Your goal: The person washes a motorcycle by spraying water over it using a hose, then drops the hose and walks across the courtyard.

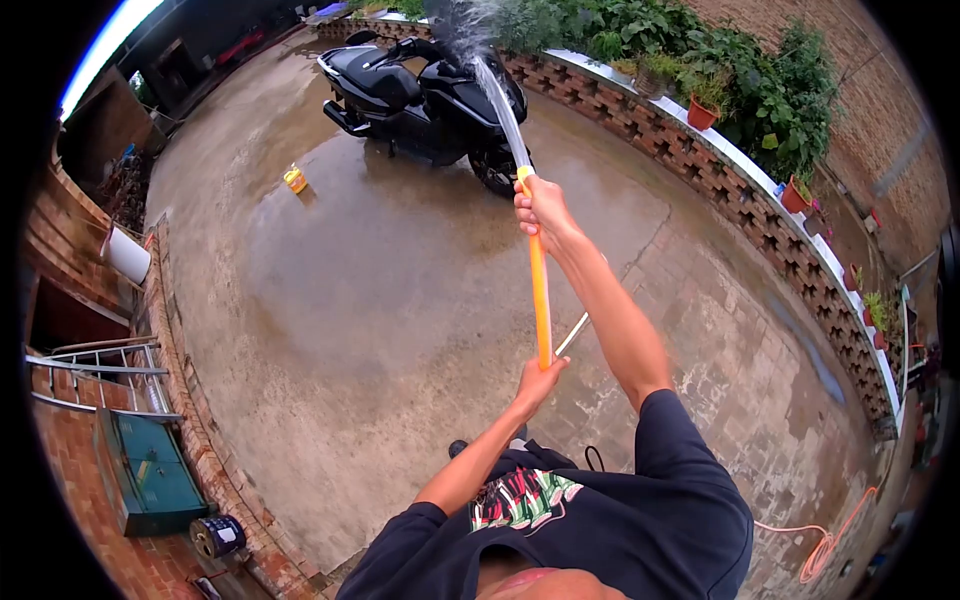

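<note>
A yellow-orange hose (541,300) runs between my two hands. My right hand (546,208) is stretched far forward and closed around the hose near its open end. Nearer my body, my left hand (540,382) is closed around a lower part of the hose. A pale length of hose or rod (573,333) slants up to the right from beside my left hand; I cannot tell which it is. A stream of water (505,115) shoots from the hose end and splashes at the front of a black motor scooter (430,95), which stands on the wet ground.
A yellow bottle or jug (295,180) stands left of the scooter. Potted plants (702,112) line a low openwork brick wall (700,165) on the right. At left are a metal ladder (100,378), a green cabinet (150,470) and a dark bucket (217,536). Orange cord (822,545) lies lower right.
</note>
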Motion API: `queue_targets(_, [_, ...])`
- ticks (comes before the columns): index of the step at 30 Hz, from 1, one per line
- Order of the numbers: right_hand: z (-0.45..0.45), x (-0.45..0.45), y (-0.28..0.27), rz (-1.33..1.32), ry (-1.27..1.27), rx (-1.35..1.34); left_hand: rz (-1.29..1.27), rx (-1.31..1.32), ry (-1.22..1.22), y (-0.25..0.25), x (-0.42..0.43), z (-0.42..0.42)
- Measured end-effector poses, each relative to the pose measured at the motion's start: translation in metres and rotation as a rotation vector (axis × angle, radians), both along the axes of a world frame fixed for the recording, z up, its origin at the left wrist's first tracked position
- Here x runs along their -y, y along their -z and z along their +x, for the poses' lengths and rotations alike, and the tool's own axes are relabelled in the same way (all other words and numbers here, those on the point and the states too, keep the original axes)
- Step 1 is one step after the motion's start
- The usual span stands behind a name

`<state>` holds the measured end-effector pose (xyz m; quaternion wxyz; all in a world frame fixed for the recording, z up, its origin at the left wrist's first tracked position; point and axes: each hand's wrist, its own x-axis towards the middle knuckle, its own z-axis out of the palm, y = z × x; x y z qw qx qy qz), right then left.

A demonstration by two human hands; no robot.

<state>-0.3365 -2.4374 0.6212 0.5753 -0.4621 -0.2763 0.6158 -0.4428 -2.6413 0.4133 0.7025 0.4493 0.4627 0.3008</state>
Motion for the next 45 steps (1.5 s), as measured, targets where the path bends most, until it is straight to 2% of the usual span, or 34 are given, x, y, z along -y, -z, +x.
queue_targets(2, [0.0,0.004,0.005,0.032,0.002,-0.031,0.011,0.007,0.011,0.009,0.001,-0.003])
queue_targets(4, [0.005,-0.007,0.039,-0.072,0.011,-0.067,0.024,0.015,0.02,0.021,0.005,-0.006])
queue_targets(7, [0.01,-0.011,0.085,-0.169,0.008,-0.048,-0.064,-0.118,0.022,0.037,0.021,-0.022])
queue_targets(10, [0.006,0.006,0.082,-0.178,0.005,-0.082,-0.112,-0.162,-0.003,0.038,0.026,-0.036])
queue_targets(13, [-0.008,0.031,0.062,-0.066,0.029,-0.092,-0.044,-0.145,-0.024,0.039,0.031,-0.045])
queue_targets(15, [-0.015,0.043,0.061,-0.006,0.035,-0.137,-0.016,-0.179,0.054,0.039,0.037,-0.053])
queue_targets(16, [-0.018,0.042,0.072,-0.002,0.039,-0.132,-0.012,-0.174,0.057,0.044,0.042,-0.057])
queue_targets(19, [-0.024,0.031,0.136,-0.237,0.077,-0.157,-0.064,-0.148,0.086,0.067,0.063,-0.078])
queue_targets(21, [-0.04,0.044,0.122,-0.206,0.083,-0.132,-0.069,-0.154,0.076,0.07,0.072,-0.098])
queue_targets(26, [-0.103,0.08,0.092,-0.017,0.203,-0.133,-0.041,-0.124,0.122,0.066,0.077,-0.173])
queue_targets(28, [-0.134,0.083,0.11,-0.03,0.221,-0.145,-0.028,-0.125,0.149,0.06,0.086,-0.212])
queue_targets(30, [-0.174,0.092,0.117,-0.209,0.148,-0.163,-0.035,-0.127,0.136,0.062,0.104,-0.254])
queue_targets(32, [-0.199,0.096,0.12,-0.196,0.184,-0.157,-0.036,-0.104,0.12,0.06,0.106,-0.292])
queue_targets(34, [-0.218,0.097,0.127,-0.094,0.275,-0.306,-0.043,-0.087,0.106,0.053,0.102,-0.331])
queue_targets(35, [-0.236,0.096,0.127,-0.068,0.328,-0.265,-0.03,-0.093,0.1,0.043,0.098,-0.349])
queue_targets(38, [-0.298,0.085,0.119,-0.136,0.209,-0.183,-0.027,-0.067,0.06,0.043,0.099,-0.397])
queue_targets(42, [-0.368,0.064,0.115,-0.082,0.265,-0.259,-0.065,0.031,-0.008,0.058,0.082,-0.444])
queue_targets(45, [-0.435,0.041,0.119,-0.07,0.222,-0.175,-0.047,0.027,-0.041,0.062,0.068,-0.488])
